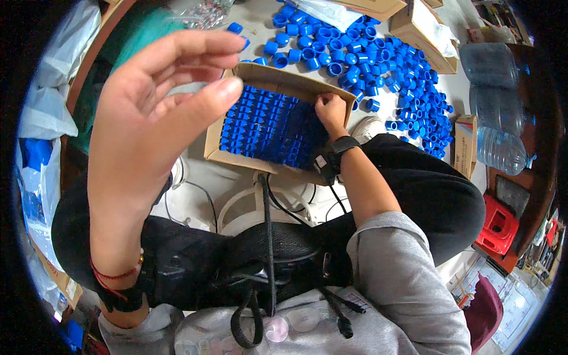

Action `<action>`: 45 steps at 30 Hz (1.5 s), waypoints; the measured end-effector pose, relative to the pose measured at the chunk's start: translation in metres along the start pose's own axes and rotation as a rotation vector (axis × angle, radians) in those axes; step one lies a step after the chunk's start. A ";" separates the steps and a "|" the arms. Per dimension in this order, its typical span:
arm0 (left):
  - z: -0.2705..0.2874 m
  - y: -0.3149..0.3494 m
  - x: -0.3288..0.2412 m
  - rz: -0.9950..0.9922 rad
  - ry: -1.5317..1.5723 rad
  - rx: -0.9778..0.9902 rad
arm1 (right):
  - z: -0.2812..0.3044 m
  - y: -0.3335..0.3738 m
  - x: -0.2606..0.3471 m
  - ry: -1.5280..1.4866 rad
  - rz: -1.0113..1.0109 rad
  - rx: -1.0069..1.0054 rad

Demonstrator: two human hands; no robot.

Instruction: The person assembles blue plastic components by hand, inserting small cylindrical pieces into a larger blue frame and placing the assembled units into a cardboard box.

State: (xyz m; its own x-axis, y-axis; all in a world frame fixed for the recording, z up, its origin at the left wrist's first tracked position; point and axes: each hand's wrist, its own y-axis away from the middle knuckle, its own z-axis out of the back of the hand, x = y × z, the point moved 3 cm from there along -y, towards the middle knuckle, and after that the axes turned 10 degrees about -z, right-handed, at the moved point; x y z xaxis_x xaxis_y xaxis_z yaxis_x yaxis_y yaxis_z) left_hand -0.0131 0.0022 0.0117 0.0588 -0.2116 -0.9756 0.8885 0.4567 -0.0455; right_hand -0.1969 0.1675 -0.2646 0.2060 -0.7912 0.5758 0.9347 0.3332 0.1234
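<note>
A cardboard box (214,142) stands in front of me, packed with rows of small dark blue plastic parts (260,127). My left hand (142,112) is raised close to the camera, over the left side of the box. Its fingers are bent but stand apart from the thumb, with nothing visible between them. At the box's far right corner, my right hand (331,111) reaches inside along the wall, fingers curled closed. Whatever those fingers grip is hidden from view. Many round blue caps (337,44) lie loose beyond the box and to its right.
Under the box is a white stool-like frame (236,213) with cables around it. Clear plastic bags (50,112) line the left side. Large water bottles (497,100), a red plastic stool (498,225) and an open carton (420,32) stand to the right.
</note>
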 end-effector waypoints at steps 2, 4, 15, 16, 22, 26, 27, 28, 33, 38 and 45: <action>0.001 -0.001 0.001 -0.024 -0.009 0.007 | 0.002 0.001 0.004 0.051 0.042 0.030; 0.000 -0.002 0.000 -0.053 -0.025 0.022 | -0.002 0.001 0.004 0.057 0.061 0.093; 0.001 -0.002 0.001 -0.042 0.000 -0.027 | -0.026 0.001 -0.009 0.221 0.191 0.393; 0.000 -0.001 -0.001 -0.051 0.014 -0.020 | -0.026 0.000 -0.010 0.221 0.195 0.393; 0.002 -0.003 -0.002 -0.060 0.008 -0.044 | -0.015 -0.002 0.002 0.227 0.202 0.344; 0.000 -0.010 -0.010 -0.184 0.055 0.016 | 0.011 -0.038 0.007 0.152 0.094 0.699; 0.000 -0.009 -0.011 -0.197 0.051 0.014 | 0.021 -0.043 0.020 0.087 0.021 0.893; 0.000 -0.009 -0.012 -0.177 0.074 0.010 | 0.042 -0.051 0.030 0.083 -0.017 0.874; -0.004 -0.006 -0.023 -0.208 0.137 0.007 | 0.177 -0.061 0.120 0.172 0.186 0.679; 0.000 0.004 -0.026 -0.212 0.179 0.005 | 0.242 0.062 0.200 -0.200 0.527 1.015; 0.005 0.007 -0.023 -0.252 0.242 -0.079 | 0.275 0.213 0.226 -0.928 0.927 1.746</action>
State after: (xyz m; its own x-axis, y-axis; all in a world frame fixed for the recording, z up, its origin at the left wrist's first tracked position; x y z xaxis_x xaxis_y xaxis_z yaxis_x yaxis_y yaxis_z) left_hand -0.0055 0.0060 0.0353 -0.2757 -0.1198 -0.9538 0.8227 0.4838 -0.2985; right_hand -0.0307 0.2009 0.1146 -0.3424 0.0483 0.9383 -0.5605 0.7910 -0.2452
